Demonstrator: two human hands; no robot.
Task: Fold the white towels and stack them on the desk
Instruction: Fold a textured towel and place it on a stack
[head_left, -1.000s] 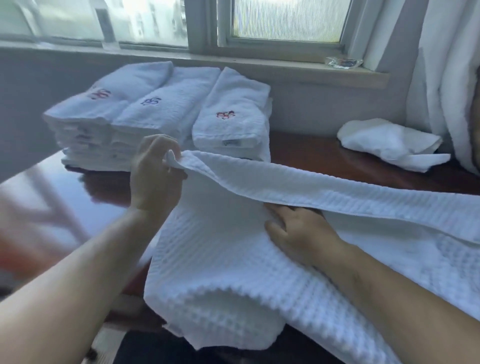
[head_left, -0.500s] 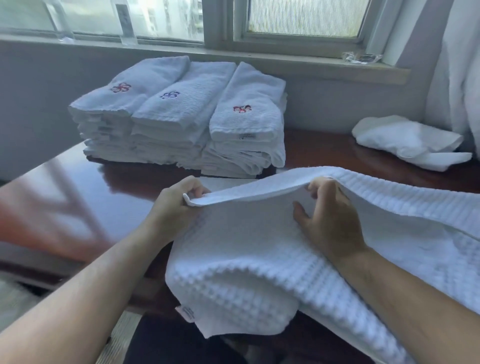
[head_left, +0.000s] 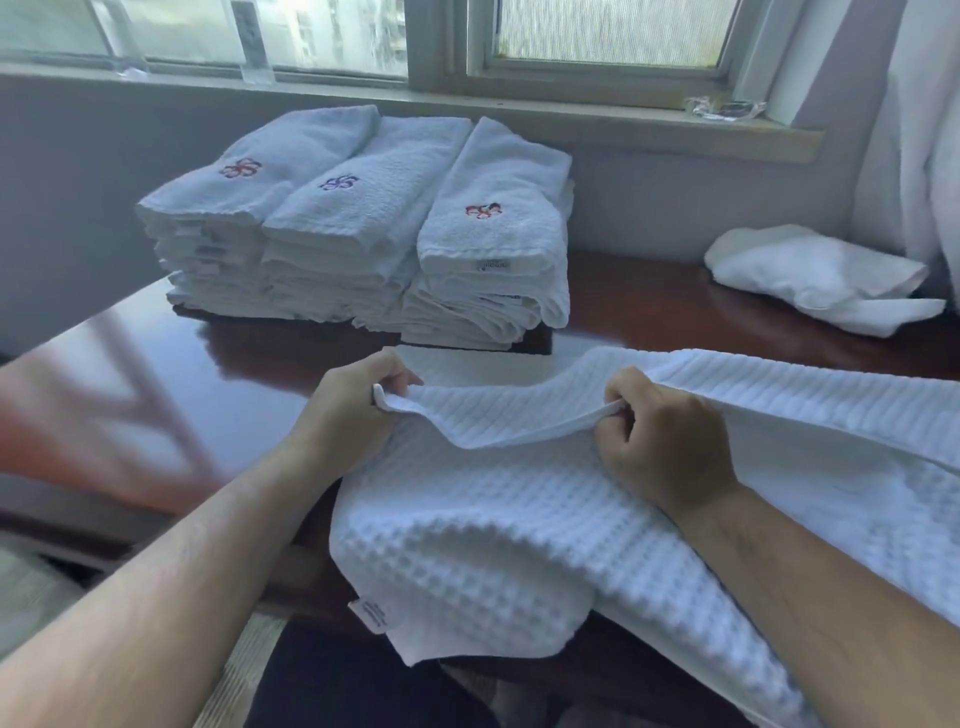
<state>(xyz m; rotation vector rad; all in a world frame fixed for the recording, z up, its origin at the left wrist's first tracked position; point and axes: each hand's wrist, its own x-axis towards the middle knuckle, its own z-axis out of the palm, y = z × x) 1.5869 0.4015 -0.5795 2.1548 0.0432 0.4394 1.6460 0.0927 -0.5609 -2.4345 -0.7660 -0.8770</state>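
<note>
A person at a dark polished desk (head_left: 260, 374) holds a white waffle towel (head_left: 493, 519) by its upper edge. The left hand (head_left: 353, 410) pinches the corner; the right hand (head_left: 665, 436) is clenched on the same edge farther along, and the hem sags between them. The towel lies over the desk's near side, spreads off to the right, and its lower fold with a small label hangs past the front edge. Behind it, three stacks (head_left: 363, 234) of folded white towels stand side by side near the wall, each top one stitched with a small flower. A crumpled white cloth (head_left: 821, 275) lies at the desk's far right, below the sill (head_left: 675, 130).
</note>
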